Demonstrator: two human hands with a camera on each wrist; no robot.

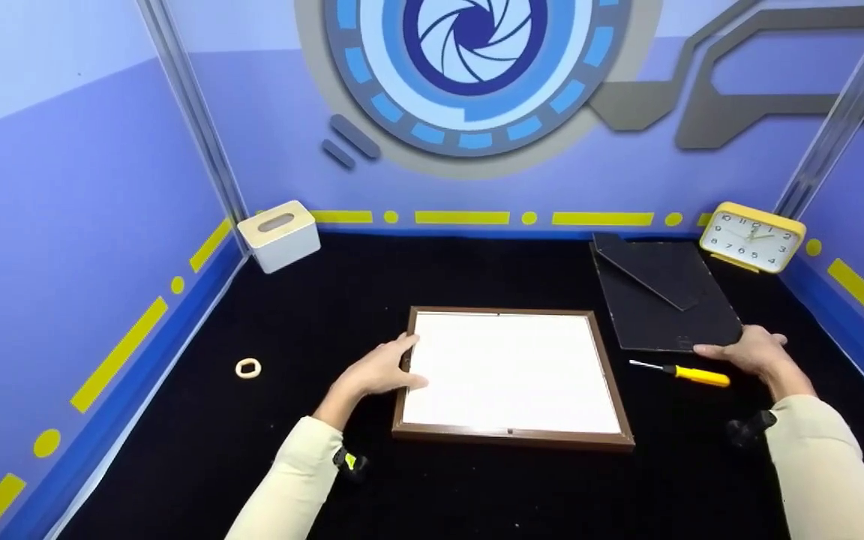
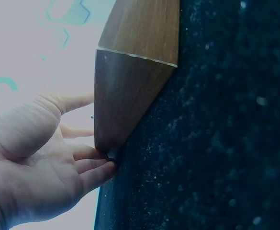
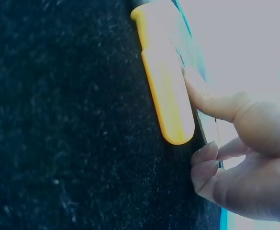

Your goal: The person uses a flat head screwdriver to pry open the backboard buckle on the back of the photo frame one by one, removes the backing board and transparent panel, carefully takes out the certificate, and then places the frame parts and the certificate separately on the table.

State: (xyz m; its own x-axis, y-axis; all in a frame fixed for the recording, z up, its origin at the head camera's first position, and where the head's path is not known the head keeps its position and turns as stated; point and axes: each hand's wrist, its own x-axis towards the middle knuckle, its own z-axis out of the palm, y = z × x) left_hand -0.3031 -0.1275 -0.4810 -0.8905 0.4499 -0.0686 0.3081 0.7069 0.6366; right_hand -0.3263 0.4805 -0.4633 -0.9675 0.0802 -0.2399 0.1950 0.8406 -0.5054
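Note:
A brown wooden picture frame (image 1: 462, 434) lies on the black cloth with a white panel (image 1: 507, 375) inside it. My left hand (image 1: 374, 370) holds the frame's left side, thumb over the rim and fingers against the outer edge; the left wrist view shows those fingertips low on the frame's wooden side (image 2: 120, 91). To the right lies a black backing board (image 1: 649, 326) with a folded stand leg (image 1: 646, 277). At its near right corner, my right hand (image 1: 760, 354) grips the edge, thumb along the near side. A yellow-handled screwdriver (image 1: 702, 376) lies just in front of the board.
A small light-coloured ring (image 1: 248, 367) lies at the left. In the back left corner stands a white tissue box (image 1: 291, 247) with a wooden lid; a yellow clock (image 1: 753, 236) stands at the back right. Printed panels (image 1: 477, 191) wall in the table.

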